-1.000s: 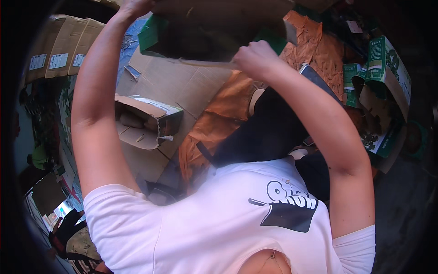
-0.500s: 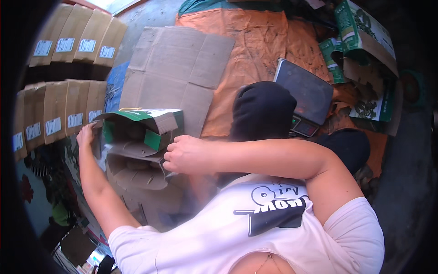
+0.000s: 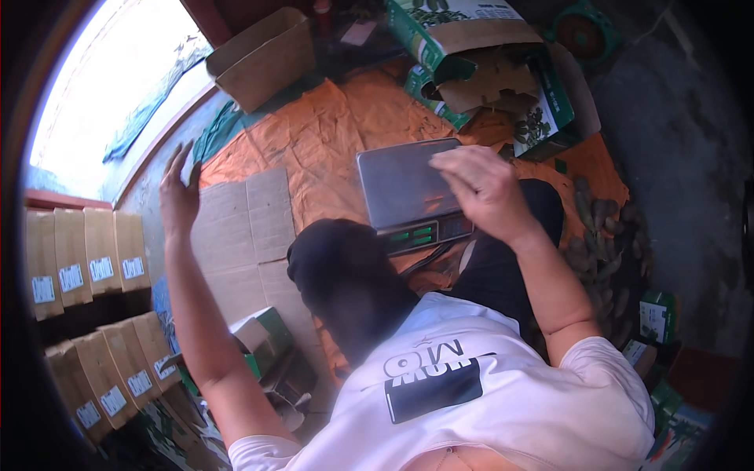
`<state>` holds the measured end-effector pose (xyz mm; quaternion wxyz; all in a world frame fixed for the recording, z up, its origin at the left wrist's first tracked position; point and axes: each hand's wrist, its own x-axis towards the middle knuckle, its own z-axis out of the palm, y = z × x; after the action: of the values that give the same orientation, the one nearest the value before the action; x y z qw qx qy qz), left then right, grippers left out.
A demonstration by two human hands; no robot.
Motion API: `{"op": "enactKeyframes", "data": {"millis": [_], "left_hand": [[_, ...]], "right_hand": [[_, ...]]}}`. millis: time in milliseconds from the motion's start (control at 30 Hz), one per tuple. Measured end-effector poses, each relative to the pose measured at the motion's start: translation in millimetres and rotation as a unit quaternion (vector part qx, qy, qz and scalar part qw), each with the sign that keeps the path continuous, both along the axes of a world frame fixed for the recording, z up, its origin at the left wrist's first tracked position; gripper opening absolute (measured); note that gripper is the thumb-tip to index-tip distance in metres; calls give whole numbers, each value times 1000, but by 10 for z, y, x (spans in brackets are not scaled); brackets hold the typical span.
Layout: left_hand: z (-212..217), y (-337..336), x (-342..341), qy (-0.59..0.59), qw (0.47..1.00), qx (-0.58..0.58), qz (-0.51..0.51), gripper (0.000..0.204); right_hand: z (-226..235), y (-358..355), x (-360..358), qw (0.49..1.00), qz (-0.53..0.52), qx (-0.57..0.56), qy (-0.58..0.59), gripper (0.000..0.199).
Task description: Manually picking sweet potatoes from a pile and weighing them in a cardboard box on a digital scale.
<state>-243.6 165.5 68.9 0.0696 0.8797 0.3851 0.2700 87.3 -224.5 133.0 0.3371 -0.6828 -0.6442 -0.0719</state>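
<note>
My left hand [image 3: 181, 196] is raised above the flat cardboard sheet [image 3: 232, 224] at the left, fingers apart and nothing in it. My right hand [image 3: 483, 184] hovers over the right side of a digital scale [image 3: 400, 177]. Its fingers point left, the thumb stands off from them, and no object shows in its grasp. The scale's grey platform carries nothing, and green digits glow on its front panel. Below my left forearm, an open green-and-white carton [image 3: 271, 334] lies partly hidden.
Brown cartons [image 3: 102, 263] with white labels stand in two rows at the left. Opened green cartons [image 3: 542, 110] are piled at the far right. Brown oblong produce [image 3: 601, 243] lies right of my leg. An open brown box [image 3: 271, 63] stands behind the orange tarp [image 3: 330, 118].
My view has swung to the right. Both hands have left the open green cartons: the left rose forward, and the right moved across to the scale. The scale's panel has come into plain view.
</note>
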Motion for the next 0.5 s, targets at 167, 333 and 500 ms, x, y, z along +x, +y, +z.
{"op": "enactKeyframes", "data": {"millis": [167, 333, 500], "left_hand": [[490, -503, 1741, -210, 974, -62, -54, 39], [568, -1288, 2600, -417, 866, -241, -135, 53], [361, -1686, 2903, -374, 887, -236, -131, 70]], "right_hand": [[-15, -947, 870, 971, -235, -16, 36, 21], [-563, -1729, 1754, 908, -376, -57, 177, 34], [-1422, -2092, 2923, 804, -444, -104, 383, 62]]}}
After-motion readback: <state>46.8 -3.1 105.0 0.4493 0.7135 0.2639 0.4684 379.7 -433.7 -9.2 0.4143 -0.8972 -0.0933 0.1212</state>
